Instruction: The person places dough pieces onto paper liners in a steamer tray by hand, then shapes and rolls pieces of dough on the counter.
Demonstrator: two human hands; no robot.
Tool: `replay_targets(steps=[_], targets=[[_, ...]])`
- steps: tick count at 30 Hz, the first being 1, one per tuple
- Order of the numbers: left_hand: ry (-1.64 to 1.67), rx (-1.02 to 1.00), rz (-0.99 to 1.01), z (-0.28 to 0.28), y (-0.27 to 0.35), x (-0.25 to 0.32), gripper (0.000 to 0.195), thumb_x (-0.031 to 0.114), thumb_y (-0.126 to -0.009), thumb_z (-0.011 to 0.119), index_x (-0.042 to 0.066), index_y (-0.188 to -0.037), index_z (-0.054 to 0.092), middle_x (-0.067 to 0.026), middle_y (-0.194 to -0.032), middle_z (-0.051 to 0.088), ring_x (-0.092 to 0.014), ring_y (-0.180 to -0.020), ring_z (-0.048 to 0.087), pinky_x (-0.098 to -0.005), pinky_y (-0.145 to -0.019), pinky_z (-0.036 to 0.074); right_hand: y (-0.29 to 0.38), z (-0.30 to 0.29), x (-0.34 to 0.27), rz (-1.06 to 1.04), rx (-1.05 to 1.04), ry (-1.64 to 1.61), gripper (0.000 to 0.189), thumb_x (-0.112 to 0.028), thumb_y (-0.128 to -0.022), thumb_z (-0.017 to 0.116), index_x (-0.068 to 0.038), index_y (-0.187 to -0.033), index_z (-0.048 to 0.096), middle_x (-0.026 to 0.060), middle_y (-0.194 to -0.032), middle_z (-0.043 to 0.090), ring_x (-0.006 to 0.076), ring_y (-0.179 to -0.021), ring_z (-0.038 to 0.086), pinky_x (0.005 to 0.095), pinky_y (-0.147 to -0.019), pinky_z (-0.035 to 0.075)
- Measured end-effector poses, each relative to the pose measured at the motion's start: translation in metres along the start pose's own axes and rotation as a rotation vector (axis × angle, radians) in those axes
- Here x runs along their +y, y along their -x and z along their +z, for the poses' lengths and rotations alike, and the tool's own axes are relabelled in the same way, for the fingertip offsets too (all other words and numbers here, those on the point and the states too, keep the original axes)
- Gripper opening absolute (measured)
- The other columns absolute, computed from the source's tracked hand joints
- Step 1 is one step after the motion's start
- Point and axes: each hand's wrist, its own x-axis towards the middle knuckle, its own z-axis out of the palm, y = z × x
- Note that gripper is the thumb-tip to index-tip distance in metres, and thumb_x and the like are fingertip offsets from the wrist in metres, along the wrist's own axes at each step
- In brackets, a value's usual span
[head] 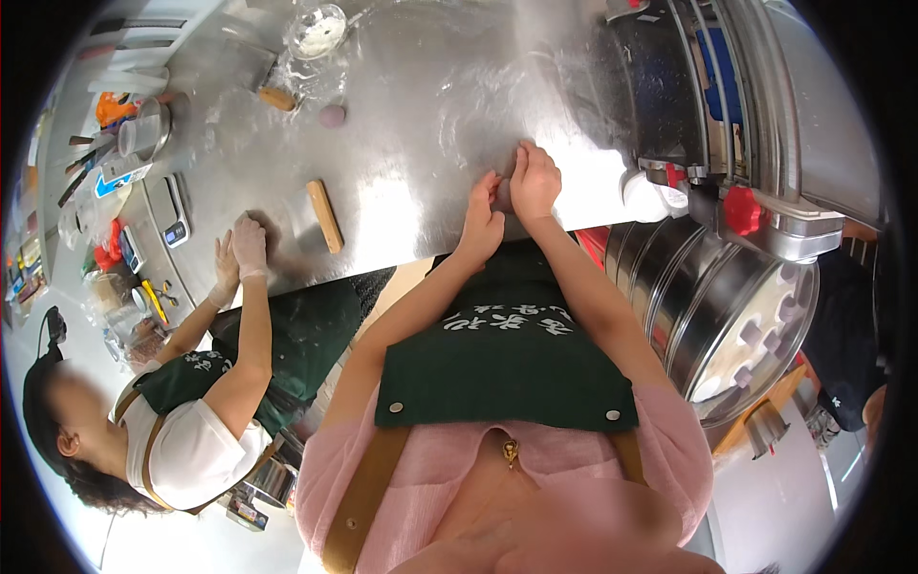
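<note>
Both my hands are close together near the front edge of a stainless steel table [401, 143]. Between them sits a small purple-grey piece of dough [505, 196], partly covered by my fingers. My left hand [483, 217] curls around its left side with thumb and fingertips. Along its right side lies my right hand [535, 185], the fingers together and pointing away from me. A second purple dough ball [332, 115] rests farther off on the table, to the left.
At left, a co-worker's gloved hands [248, 247] press on the table. Nearby are a wooden handle [325, 217], a scraper's wooden handle [277, 99], a bowl of white powder [318, 34] and a digital scale [174, 215]. Rightward stand a red-knobbed machine [778, 208] and stacked steel steamers [688, 301].
</note>
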Motion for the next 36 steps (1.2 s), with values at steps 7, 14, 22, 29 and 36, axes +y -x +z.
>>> replay_targets(steps=[7, 14, 22, 29, 36], targets=[[-0.074, -0.002, 0.031, 0.001, 0.018, 0.007, 0.07, -0.013, -0.076, 0.042, -0.003, -0.144, 0.029, -0.0235, -0.139, 0.041, -0.033, -0.131, 0.042, -0.0399, -0.112, 0.033, 0.019, -0.005, 0.016, 0.033, 0.002, -0.015, 0.015, -0.013, -0.089, 0.058, -0.008, -0.101, 0.066, 0.0086, -0.092, 0.068, 0.0295, -0.087, 0.064, 0.0425, -0.077, 0.047], [0.088, -0.116, -0.137, 0.005, 0.008, -0.011, 0.072, -0.014, -0.075, 0.037, -0.003, -0.146, 0.027, -0.0225, -0.143, 0.039, -0.03, -0.136, 0.038, -0.0392, -0.115, 0.029, 0.022, -0.009, 0.013, 0.001, -0.001, -0.08, 0.015, -0.011, -0.089, 0.058, -0.009, -0.102, 0.065, 0.0088, -0.089, 0.066, 0.0288, -0.086, 0.063, 0.042, -0.074, 0.046], [-0.111, 0.048, 0.165, -0.006, -0.022, 0.015, 0.072, -0.014, -0.075, 0.041, -0.004, -0.145, 0.028, -0.0234, -0.139, 0.041, -0.033, -0.13, 0.042, -0.0396, -0.112, 0.033, -0.035, 0.0, -0.005, -0.171, 0.067, -0.053, 0.015, -0.014, -0.091, 0.058, -0.007, -0.101, 0.066, 0.009, -0.091, 0.067, 0.029, -0.084, 0.064, 0.0418, -0.073, 0.046], [-0.061, 0.094, 0.12, -0.003, -0.011, 0.011, 0.073, -0.014, -0.075, 0.04, -0.004, -0.146, 0.027, -0.0243, -0.139, 0.04, -0.034, -0.13, 0.042, -0.0411, -0.112, 0.033, -0.022, 0.017, -0.013, -0.028, 0.089, -0.08, 0.014, -0.012, -0.09, 0.057, -0.007, -0.099, 0.067, 0.0086, -0.087, 0.068, 0.0283, -0.082, 0.064, 0.0415, -0.072, 0.047], [-0.015, 0.091, 0.073, -0.01, -0.028, -0.011, 0.07, -0.014, -0.076, 0.04, -0.006, -0.144, 0.028, -0.0244, -0.14, 0.04, -0.034, -0.131, 0.043, -0.0413, -0.112, 0.033, -0.018, 0.022, -0.001, -0.11, 0.068, 0.061, 0.016, -0.013, -0.09, 0.057, -0.008, -0.099, 0.068, 0.0078, -0.087, 0.067, 0.0279, -0.084, 0.065, 0.0422, -0.074, 0.047]])
